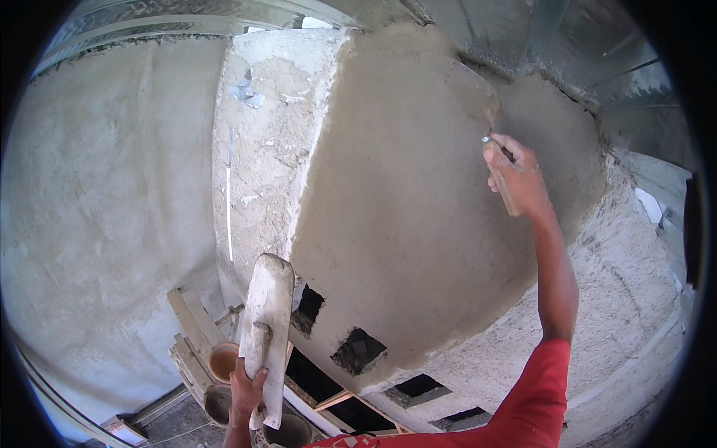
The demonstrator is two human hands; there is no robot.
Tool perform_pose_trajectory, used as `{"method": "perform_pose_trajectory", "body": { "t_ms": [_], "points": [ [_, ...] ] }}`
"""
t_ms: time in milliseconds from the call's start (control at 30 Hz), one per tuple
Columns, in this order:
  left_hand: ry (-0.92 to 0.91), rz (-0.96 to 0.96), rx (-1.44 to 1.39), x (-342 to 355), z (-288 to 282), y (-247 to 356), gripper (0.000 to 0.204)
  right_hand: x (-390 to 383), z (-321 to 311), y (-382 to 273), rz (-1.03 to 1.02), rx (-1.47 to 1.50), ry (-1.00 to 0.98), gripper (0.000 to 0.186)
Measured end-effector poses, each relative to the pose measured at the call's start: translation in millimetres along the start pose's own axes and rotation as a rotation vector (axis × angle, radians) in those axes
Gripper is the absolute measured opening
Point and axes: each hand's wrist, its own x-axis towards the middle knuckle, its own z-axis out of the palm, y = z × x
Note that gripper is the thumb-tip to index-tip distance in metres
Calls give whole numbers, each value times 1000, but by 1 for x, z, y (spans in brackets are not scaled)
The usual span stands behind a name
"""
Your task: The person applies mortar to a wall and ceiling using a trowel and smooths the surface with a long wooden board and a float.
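Observation:
My right hand (520,178) is raised high and closed around the handle of a trowel (472,91). Its blade lies against or just off the upper part of a wall coated in damp grey-brown plaster (403,194); the exact contact cannot be told. Low on the left, my left hand (245,387) grips the handle of a long wooden float (278,299), pale and crusted with dried mortar. The float stands nearly upright, its handle side toward me, in front of the wall's lower left part.
Several dark square openings (358,351) pierce the lower wall. Rough bare wall (620,261) borders the plaster on the right. Metal sheets (575,45) slope overhead. Wooden boards (196,321), an orange-brown bucket (223,363) and a darker bucket (291,433) stand below, beside the float.

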Motion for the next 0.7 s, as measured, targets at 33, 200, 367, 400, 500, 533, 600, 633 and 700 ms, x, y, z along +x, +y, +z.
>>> {"method": "perform_pose_trajectory", "body": {
  "t_ms": [33, 200, 367, 400, 500, 533, 600, 633, 700],
  "points": [
    [-2, -10, -10, -2, -4, 0, 51, 6, 3, -2, -2, 4, -3, 49],
    [0, 3, -19, -6, -11, -4, 51, 30, 7, 11, 81, 325, -34, 42],
    [-9, -38, -5, -11, -14, -10, 51, 32, 1, 39, 137, 413, 49, 38],
    [-8, -37, -6, -11, -13, -10, 51, 28, 0, 41, 139, 458, 71, 37],
    [-8, -38, -18, -13, -15, -7, 51, 8, -3, 40, 159, 422, 124, 39],
    [2, -32, 9, -15, -18, -6, 51, -3, 0, 41, 155, 430, 123, 39],
    [19, -24, 36, -18, -20, -11, 51, -30, 6, 45, 125, 355, 220, 41],
    [22, -18, 68, -21, -18, -19, 51, -40, 9, 45, 120, 354, 222, 41],
    [28, -18, 106, -22, -18, -23, 51, -54, 22, 43, 130, 313, 273, 43]
  ]
}}
